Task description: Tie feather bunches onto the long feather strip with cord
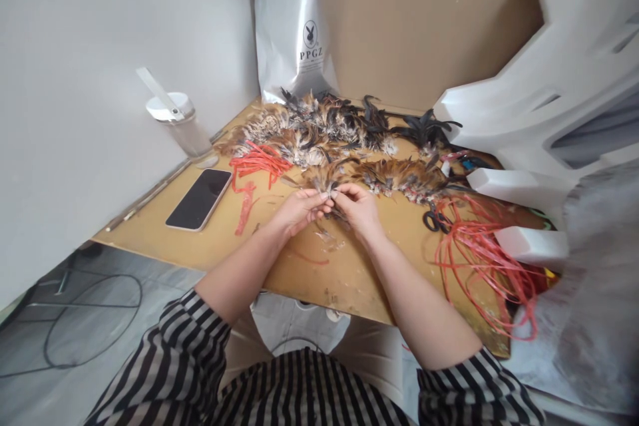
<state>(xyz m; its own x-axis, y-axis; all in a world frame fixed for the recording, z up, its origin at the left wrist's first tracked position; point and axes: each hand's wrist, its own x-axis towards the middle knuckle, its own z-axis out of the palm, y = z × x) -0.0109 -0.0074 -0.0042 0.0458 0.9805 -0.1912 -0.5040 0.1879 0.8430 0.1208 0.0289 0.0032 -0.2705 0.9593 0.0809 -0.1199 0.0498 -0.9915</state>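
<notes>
Both hands meet over the middle of the table, fingertips pinched together at the base of a bunch of brown feathers [327,176]. My left hand [304,208] is closed, thumb and forefinger on the pale quill ends. Beside it, my right hand [358,210] is closed too, pinching the same bunch from the other side. Just to the right lies a row of brown feather bunches [407,178]. Behind my hands a larger heap of brown and black feathers [319,123] spreads across the table. Short red plastic strips [259,163] lie left of the feathers.
A dark-screened phone [200,200] lies at the left, with a lidded cup [182,130] behind it. At the back stands a silver bag [294,40]. Black-handled scissors [436,219] and a tangle of long red strips [482,253] are at the right, beside white foam pieces [532,244].
</notes>
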